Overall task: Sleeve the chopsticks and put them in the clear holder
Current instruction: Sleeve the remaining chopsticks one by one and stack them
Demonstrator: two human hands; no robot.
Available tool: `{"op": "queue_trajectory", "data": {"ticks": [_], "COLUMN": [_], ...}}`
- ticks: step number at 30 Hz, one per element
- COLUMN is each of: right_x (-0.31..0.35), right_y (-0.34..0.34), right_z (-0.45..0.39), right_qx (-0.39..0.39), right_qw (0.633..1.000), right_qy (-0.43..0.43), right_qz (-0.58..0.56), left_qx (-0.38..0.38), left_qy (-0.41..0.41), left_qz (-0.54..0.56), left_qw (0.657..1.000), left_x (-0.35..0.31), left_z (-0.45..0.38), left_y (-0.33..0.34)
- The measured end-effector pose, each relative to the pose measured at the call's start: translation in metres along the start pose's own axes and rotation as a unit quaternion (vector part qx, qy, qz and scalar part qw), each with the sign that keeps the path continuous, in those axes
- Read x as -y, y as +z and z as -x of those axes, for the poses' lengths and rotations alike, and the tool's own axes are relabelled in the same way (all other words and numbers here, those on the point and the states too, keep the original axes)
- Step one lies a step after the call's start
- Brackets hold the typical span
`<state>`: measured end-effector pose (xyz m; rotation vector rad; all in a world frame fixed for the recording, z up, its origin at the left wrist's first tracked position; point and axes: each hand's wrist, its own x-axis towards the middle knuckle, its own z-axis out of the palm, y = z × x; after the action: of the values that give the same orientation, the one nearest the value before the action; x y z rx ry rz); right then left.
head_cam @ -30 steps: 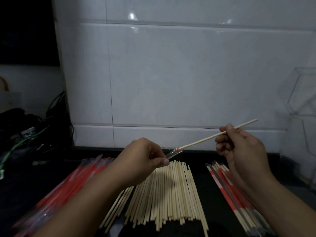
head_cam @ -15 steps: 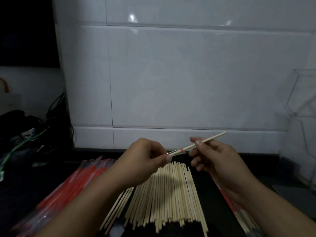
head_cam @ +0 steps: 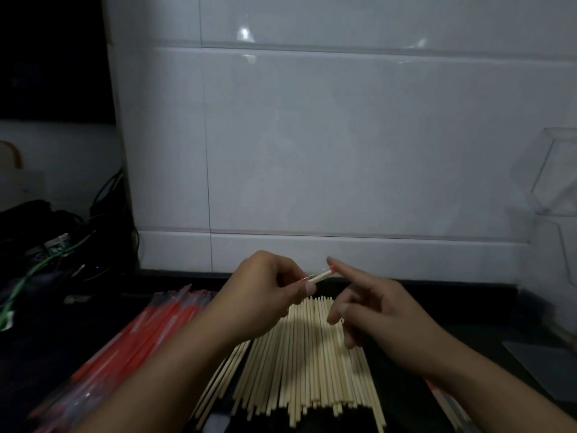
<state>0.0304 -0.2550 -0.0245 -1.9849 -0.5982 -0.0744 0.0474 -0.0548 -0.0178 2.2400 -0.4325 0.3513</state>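
Note:
My left hand [head_cam: 268, 295] pinches a clear, red-marked sleeve holding a pale wooden chopstick [head_cam: 321, 276], of which only a short end sticks out to the right. My right hand [head_cam: 374, 304] has its index fingertip pressed against that end, the other fingers loosely curled below. Under both hands lies a wide pile of bare chopsticks [head_cam: 309, 364] on the dark counter. A heap of red-and-clear sleeves [head_cam: 137, 345] lies at the left. The clear holder [head_cam: 555, 182] stands at the far right against the wall.
White tiled wall [head_cam: 343, 151] rises just behind the counter. Tangled cables and dark gear [head_cam: 53, 245] sit at the back left. A few sleeved chopsticks [head_cam: 446, 401] show under my right forearm at the bottom right.
My right hand has slid left along the chopstick, pushing it into the sleeve; far less of it now sticks out. It went from gripping the stick to pressing its end with one finger.

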Motion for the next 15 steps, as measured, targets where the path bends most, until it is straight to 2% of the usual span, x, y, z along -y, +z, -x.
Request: {"op": "queue_trajectory", "data": {"ticks": [2,4,5,8,10,12,15], "right_x": [-0.005,-0.011,-0.013,-0.014,-0.011,-0.01,-0.011], "right_y": [-0.002,-0.012,-0.018,-0.024,-0.019,-0.013,-0.008], "right_z": [-0.003,-0.006,-0.006,-0.002,0.001,0.003,0.003], "right_qx": [-0.054,-0.112,-0.106,0.04,0.133,0.168,0.168], "right_qw": [0.998,0.987,0.976,0.934,0.905,0.897,0.895], "right_qy": [-0.001,-0.001,0.012,0.109,0.158,0.167,0.166], "right_qz": [0.011,0.119,0.191,0.338,0.373,0.373,0.377], "left_qx": [-0.012,-0.026,-0.032,-0.046,-0.051,-0.055,-0.061], "left_qy": [0.0,0.001,0.001,-0.004,-0.004,-0.002,-0.005], "left_qz": [-0.001,0.001,0.006,0.025,0.033,0.037,0.046], "left_qw": [1.0,1.0,0.999,0.999,0.998,0.998,0.997], "left_x": [0.001,0.002,0.003,0.004,0.003,0.002,0.0], "left_z": [-0.001,-0.001,-0.001,-0.002,-0.002,-0.002,-0.001], "left_y": [-0.001,-0.002,-0.002,-0.001,0.0,0.001,0.002]}}
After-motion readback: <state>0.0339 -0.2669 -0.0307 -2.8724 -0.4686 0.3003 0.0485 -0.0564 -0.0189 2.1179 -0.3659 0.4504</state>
